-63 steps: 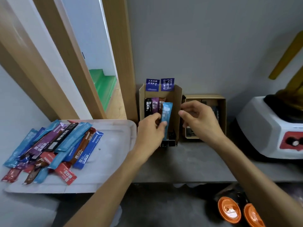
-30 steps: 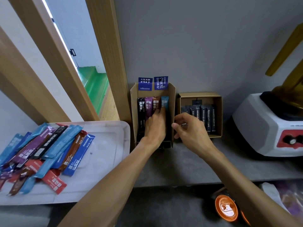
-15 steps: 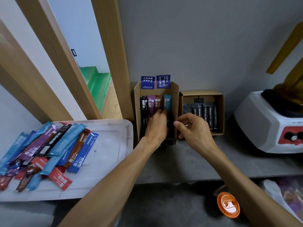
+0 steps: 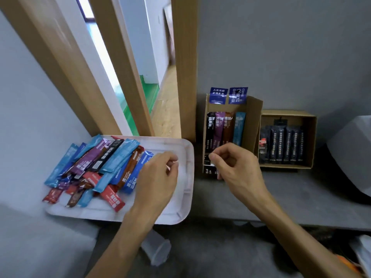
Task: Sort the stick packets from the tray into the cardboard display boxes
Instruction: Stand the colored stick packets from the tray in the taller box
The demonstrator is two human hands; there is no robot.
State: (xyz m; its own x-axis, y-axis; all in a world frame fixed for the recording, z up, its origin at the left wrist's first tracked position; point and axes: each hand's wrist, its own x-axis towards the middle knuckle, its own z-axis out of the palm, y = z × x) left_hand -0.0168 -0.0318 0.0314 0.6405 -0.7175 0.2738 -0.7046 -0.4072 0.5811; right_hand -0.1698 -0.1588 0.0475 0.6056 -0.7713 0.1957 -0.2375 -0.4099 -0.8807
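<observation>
A white tray (image 4: pixel 186 177) at the left holds a pile of stick packets (image 4: pixel 104 163) in blue, purple, black, brown and red. My left hand (image 4: pixel 158 177) hovers over the tray's bare right part, beside the pile, fingers loosely curled and holding nothing. A tall cardboard display box (image 4: pixel 254 117) stands against the wall with a black, a purple, a brown and a light blue packet (image 4: pixel 240 127) upright in it. My right hand (image 4: pixel 236 165) is in front of this box's lower part, fingers loosely curled, nothing visible in it. A lower cardboard box (image 4: pixel 312 137) to the right holds dark packets (image 4: pixel 285 145).
Both boxes stand on a grey shelf (image 4: pixel 281 197) against a grey wall. A white appliance (image 4: pixel 353 153) sits at the far right. A wooden door frame (image 4: pixel 184 67) rises just left of the tall box. A clear plastic cup (image 4: pixel 156 251) lies below the shelf edge.
My left hand has left the tall box, where the light blue packet now stands, and moved left over the tray. My right hand has let go of the box's side. The view swung left.
</observation>
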